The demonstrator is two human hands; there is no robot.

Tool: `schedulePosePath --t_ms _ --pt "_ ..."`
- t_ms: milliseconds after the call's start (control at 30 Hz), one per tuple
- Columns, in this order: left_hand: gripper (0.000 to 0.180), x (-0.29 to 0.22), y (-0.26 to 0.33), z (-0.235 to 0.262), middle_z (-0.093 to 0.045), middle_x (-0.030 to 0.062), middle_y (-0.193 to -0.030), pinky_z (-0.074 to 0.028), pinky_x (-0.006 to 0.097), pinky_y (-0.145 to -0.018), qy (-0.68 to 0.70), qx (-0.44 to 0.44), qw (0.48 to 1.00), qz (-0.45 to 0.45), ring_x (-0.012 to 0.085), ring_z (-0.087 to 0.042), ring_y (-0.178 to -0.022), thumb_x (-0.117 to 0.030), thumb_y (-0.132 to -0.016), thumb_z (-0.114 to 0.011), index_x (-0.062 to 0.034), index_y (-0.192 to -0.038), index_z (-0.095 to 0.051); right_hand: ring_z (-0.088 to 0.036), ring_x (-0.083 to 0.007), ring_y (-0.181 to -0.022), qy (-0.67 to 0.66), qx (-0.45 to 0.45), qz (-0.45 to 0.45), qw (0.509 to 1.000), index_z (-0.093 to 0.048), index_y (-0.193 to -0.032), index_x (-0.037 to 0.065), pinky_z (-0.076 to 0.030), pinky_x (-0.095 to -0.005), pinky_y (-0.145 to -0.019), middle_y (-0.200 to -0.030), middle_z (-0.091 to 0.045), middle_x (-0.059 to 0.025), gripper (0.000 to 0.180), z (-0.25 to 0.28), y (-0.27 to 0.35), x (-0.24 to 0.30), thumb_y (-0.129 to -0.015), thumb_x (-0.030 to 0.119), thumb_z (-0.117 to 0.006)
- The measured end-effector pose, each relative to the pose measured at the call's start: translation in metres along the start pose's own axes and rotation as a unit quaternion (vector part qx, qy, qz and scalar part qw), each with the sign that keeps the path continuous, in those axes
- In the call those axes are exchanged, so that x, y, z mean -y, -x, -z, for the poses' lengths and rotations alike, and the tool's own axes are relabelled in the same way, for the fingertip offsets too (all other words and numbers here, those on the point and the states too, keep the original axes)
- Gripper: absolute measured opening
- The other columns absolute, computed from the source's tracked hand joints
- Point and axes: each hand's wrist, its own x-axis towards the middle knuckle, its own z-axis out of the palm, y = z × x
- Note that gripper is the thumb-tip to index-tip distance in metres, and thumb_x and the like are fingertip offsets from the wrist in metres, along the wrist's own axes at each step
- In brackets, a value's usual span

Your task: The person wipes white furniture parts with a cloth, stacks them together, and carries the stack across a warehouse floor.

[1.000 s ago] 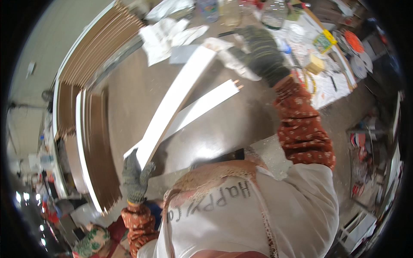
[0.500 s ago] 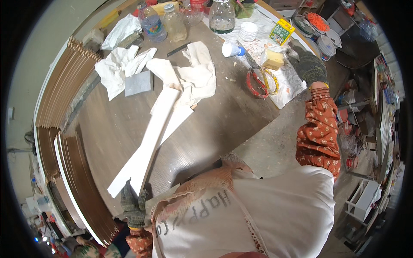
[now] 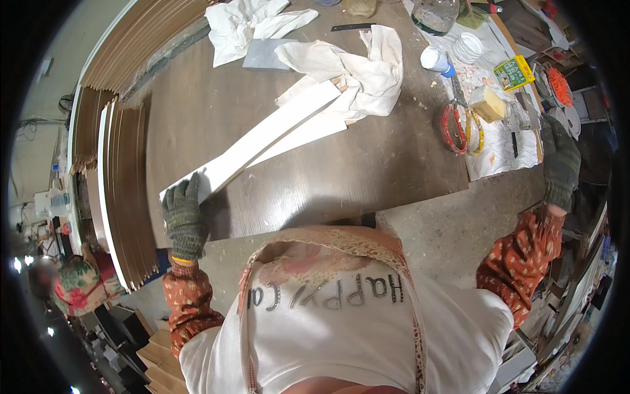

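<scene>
1. White boards (image 3: 262,141), two long painted strips, lie slanted across the dark wooden worktop (image 3: 367,177), one on top of the other; the near end reaches the table's front left corner and the far ends run under a crumpled cream cloth (image 3: 357,69).
2. Left hand (image 3: 184,217), in a dark knit glove, presses flat on the near end of the upper strip, fingers spread over it rather than curled around it; that looks like a hold to keep the strip from sliding on the table.
3. Right hand (image 3: 560,164), gloved the same way, hangs well apart from the boards, past the table's right edge by the clutter there; its fingers look loosely bent, and I cannot tell whether it holds anything.
4. On a stained white sheet (image 3: 499,148) at the right end of the table sit red-handled scissors (image 3: 453,125), a tan block (image 3: 489,103), a small white bottle (image 3: 436,60) lying on its side and a round white lid (image 3: 469,47).
5. At the far edge stands a glass jar (image 3: 434,13) with something dark in its bottom; what it is cannot be made out.
6. Another white rag (image 3: 249,23) and a grey sanding block (image 3: 266,54) lie near the far left of the worktop.
7. Stacked panels (image 3: 121,184) stand on edge along the table's left side, kept within reach.
</scene>
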Motion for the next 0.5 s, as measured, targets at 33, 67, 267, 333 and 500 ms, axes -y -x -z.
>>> schedulePosePath --t_ms 33,67,267,333,500 --pt "0.076 0.000 -0.006 -0.003 -0.053 0.0146 -0.120 -0.037 0.045 -0.094 0.006 0.003 1.000 0.007 0.0333 -0.049 -0.110 -0.035 -0.062 -0.078 -0.0123 -0.128 -0.048 -0.063 -0.0225 -0.094 -0.080 -0.036 0.048 0.995 -0.062 -0.113 0.009 -0.048 -0.0326 -0.083 -0.104 -0.066 -0.0091 0.028 -0.002 0.007 0.004 -0.089 0.018 -0.052" --pt "0.077 -0.009 -0.018 0.007 -0.052 0.0148 -0.121 -0.038 0.045 -0.094 0.074 -0.009 0.997 -0.003 0.0340 -0.049 -0.111 -0.035 -0.063 -0.078 -0.0111 -0.129 -0.047 -0.062 -0.0189 -0.089 -0.288 -0.034 -0.061 0.955 -0.062 -0.111 0.006 -0.049 -0.0311 -0.079 -0.100 -0.066 -0.0078 0.026 -0.010 0.018 0.033 -0.090 0.016 -0.051" --pt "0.069 -0.084 -0.082 -0.006 -0.053 0.0183 -0.119 -0.038 0.046 -0.093 0.248 -0.079 0.962 -0.080 0.0362 -0.049 -0.110 -0.040 -0.077 -0.066 -0.0049 -0.131 -0.041 -0.056 -0.0102 -0.064 -0.665 0.093 -0.009 0.741 -0.063 -0.103 0.000 -0.047 -0.0240 -0.059 -0.080 -0.063 -0.0039 0.022 -0.097 0.072 0.184 -0.091 0.016 -0.054" --pt "0.065 -0.098 -0.089 0.001 -0.053 0.0198 -0.117 -0.035 0.047 -0.094 0.247 -0.031 0.967 -0.057 0.0365 -0.048 -0.108 -0.047 -0.084 -0.056 -0.0034 -0.130 -0.042 -0.056 -0.0112 -0.066 -0.763 0.183 -0.114 0.610 -0.060 -0.106 -0.001 -0.048 -0.0243 -0.059 -0.083 -0.063 -0.0051 0.024 -0.087 0.084 0.225 -0.091 0.015 -0.053" --pt "0.065 -0.085 -0.080 0.000 -0.056 0.0235 -0.102 -0.046 0.045 -0.080 0.205 -0.089 0.973 -0.062 0.0367 -0.055 -0.094 -0.041 -0.079 -0.063 -0.0016 -0.128 -0.045 -0.059 -0.0125 -0.071 -0.791 0.232 -0.093 0.558 -0.056 -0.110 -0.005 -0.049 -0.0246 -0.061 -0.088 -0.064 -0.0078 0.028 -0.093 0.088 0.237 -0.094 0.016 -0.048"
